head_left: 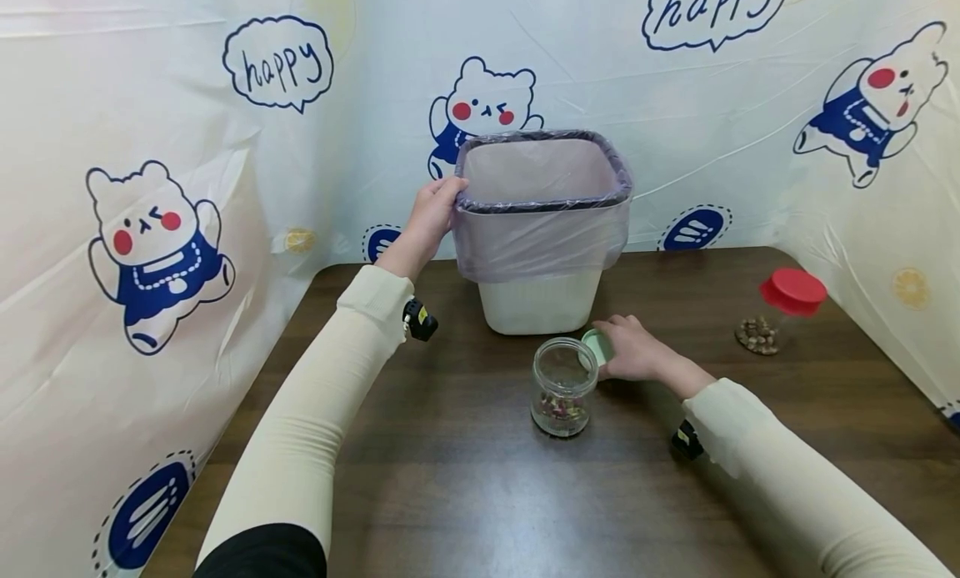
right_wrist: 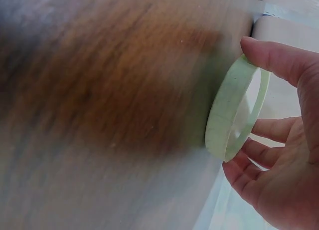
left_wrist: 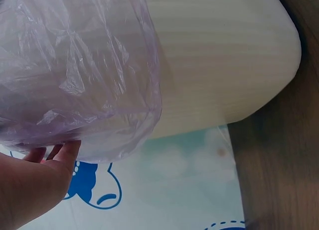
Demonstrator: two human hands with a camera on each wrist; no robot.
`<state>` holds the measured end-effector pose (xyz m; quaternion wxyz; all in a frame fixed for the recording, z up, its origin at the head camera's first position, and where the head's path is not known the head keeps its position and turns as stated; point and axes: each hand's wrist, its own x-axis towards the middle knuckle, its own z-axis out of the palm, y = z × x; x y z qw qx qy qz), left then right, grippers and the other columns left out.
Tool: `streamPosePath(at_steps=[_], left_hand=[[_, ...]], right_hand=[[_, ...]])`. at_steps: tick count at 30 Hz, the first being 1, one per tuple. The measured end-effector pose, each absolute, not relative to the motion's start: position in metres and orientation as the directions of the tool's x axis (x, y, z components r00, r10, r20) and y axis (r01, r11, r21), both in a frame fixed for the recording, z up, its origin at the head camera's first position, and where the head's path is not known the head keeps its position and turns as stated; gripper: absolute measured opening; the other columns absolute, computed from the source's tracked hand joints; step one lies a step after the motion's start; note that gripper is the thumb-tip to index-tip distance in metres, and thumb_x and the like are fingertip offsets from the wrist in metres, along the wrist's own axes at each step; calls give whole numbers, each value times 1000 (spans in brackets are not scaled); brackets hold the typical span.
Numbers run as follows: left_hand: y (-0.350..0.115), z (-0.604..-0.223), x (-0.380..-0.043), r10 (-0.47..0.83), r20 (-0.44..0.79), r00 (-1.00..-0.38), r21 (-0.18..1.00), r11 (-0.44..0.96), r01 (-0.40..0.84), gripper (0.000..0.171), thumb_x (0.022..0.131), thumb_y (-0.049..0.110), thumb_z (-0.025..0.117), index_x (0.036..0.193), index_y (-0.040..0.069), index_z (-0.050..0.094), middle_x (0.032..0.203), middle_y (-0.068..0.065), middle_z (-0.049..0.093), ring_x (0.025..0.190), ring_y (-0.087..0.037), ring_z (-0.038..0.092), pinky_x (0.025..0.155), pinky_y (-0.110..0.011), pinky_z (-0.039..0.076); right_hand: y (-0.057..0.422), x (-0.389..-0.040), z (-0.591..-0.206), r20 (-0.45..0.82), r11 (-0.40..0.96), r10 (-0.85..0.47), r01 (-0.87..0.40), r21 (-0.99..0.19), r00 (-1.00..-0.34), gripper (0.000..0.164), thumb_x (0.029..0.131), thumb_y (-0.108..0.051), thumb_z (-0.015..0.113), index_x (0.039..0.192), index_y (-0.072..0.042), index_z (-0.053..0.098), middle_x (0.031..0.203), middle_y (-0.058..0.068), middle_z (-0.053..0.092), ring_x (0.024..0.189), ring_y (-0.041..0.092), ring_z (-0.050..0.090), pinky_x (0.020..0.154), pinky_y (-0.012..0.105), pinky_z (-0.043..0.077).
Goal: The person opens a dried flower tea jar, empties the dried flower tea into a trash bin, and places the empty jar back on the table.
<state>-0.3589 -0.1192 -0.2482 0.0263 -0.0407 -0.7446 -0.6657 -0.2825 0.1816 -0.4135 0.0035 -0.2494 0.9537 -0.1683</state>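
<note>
The worktop [head_left: 450, 495] is showing wood grain with soft gloss. The jar [head_left: 564, 386] is looking like smooth, clear glass. The liner [head_left: 540, 244] is shining as thin, wrinkled plastic, while the bin [head_left: 540, 307] is appearing matt. The green lid [right_wrist: 224, 115] is looking like smooth plastic.

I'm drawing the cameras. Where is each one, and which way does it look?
Head: on the person's head, facing forward and down at the table, bin and open jar; both sleeved arms, the left hand and the right hand show.
Left wrist: on the left wrist, facing the bin's side and purple bag; part of the left hand shows.
Right wrist: on the right wrist, facing the green lid and table; the right hand shows.
Shared: head and right wrist views both show the green lid.
</note>
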Motion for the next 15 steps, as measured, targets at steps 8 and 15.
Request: streamPosePath(at_steps=[8,15], left_hand=[[-119,-247,-358,34,95,-995,987,124,99,42,87,34,48,121,9,51,123,-3,46,112,-12,40,98,-43,27],[-120,-247,-358,40,95,-995,986,131,99,41,88,34,47,120,9,52,123,-2,46,113,-12,40,98,-43,27]], right_hand=[[181,-284,-416,67,823,-490,-487,-294,-869,81,57,-35,75,119,8,48,107,21,51,92,33,42,77,41,36],[180,-286,-418,30,827,-499,-487,-280,-866,79,59,-35,74,120,9,48,110,22,50,93,33,41,80,42,35]])
